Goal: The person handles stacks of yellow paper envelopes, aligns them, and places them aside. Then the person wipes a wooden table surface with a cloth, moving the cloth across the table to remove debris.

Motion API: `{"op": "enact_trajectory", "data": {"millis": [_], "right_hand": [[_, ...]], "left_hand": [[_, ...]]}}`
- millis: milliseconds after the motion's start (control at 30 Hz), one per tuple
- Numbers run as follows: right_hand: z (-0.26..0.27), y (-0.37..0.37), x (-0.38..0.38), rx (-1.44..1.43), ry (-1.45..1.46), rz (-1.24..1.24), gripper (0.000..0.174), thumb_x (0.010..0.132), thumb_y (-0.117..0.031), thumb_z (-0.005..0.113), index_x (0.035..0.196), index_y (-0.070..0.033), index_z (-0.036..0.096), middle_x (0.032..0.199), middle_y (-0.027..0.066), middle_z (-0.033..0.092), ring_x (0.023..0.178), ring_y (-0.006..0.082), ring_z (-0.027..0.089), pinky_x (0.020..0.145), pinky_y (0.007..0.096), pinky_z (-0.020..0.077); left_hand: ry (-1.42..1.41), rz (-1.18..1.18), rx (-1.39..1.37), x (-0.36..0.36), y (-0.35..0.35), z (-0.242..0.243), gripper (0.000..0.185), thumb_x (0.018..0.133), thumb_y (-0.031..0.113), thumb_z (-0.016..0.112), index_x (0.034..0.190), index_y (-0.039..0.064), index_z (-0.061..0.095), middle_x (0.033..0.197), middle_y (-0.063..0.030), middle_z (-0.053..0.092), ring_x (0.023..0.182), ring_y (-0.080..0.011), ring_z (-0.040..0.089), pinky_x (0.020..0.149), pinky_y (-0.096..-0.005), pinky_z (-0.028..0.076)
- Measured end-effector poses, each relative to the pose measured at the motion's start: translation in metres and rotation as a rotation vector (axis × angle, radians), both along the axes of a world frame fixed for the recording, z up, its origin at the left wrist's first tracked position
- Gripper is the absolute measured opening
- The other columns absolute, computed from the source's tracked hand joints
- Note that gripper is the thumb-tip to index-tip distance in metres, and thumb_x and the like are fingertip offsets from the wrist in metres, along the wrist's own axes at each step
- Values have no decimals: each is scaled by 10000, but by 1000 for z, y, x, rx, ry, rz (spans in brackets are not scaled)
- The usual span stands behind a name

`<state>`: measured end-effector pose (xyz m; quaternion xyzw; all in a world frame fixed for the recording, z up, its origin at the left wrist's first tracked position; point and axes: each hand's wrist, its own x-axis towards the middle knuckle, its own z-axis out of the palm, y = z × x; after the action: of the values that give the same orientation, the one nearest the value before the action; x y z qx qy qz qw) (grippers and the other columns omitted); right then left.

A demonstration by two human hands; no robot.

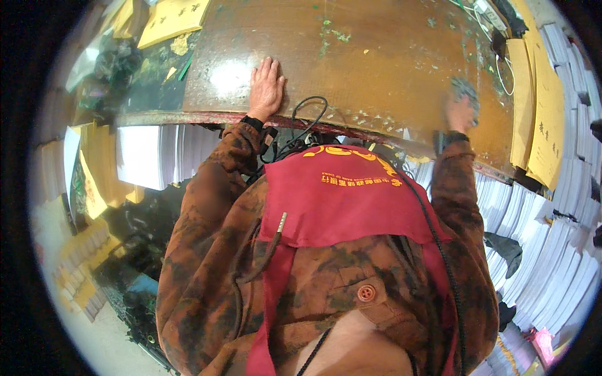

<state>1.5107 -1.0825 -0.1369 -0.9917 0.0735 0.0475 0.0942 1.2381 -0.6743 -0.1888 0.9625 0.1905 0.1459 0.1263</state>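
Note:
My left hand (266,91) lies flat, palm down, on the brown wooden tabletop (348,75) close to its front edge. Nothing is in it, and the thumb stands a little away from the fingers. Farther right, my right hand (460,113) presses a crumpled grey-green cloth (464,91) to the same wood; both are blurred. Dried green and pale residue (335,34) spots the surface toward the back, and small whitish flecks lie along the front edge. A black cord loop (310,105) rises over the edge between my arms.
Yellow printed covers (541,117) are stacked at the right end, near a white power strip (489,14) with cables. More yellow covers (174,19) lie at the back left. White paper stacks (138,152) stand below the left edge; paper bundles (536,263) fill the right side.

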Motion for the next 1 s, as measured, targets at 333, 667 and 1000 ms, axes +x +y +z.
{"op": "enact_trajectory", "data": {"millis": [333,667,1000], "right_hand": [[-2,63,-116,315,-116,1045,613,785,-341,704,1296,-76,490,1370,241,406,1288,387,369,1068,499,293],[-42,-200,66,-93,-97,-234,555,810,-443,600,1221,-72,569,1089,178,647,1048,348,586,865,425,462],[-15,203,-71,303,-192,1057,569,736,-337,685,1228,-94,533,1195,231,524,1157,395,472,955,522,393]], "left_hand": [[-27,-6,3,-1,1,-1,482,944,290,455,1354,42,406,1431,-197,358,1350,-359,294,1107,-499,196],[26,19,46,0,-2,2,495,957,300,431,1373,38,375,1455,-193,320,1372,-352,248,1119,-485,169],[1,19,-4,-2,-2,3,494,952,278,449,1370,30,368,1446,-191,331,1360,-338,275,1124,-481,169]]}}
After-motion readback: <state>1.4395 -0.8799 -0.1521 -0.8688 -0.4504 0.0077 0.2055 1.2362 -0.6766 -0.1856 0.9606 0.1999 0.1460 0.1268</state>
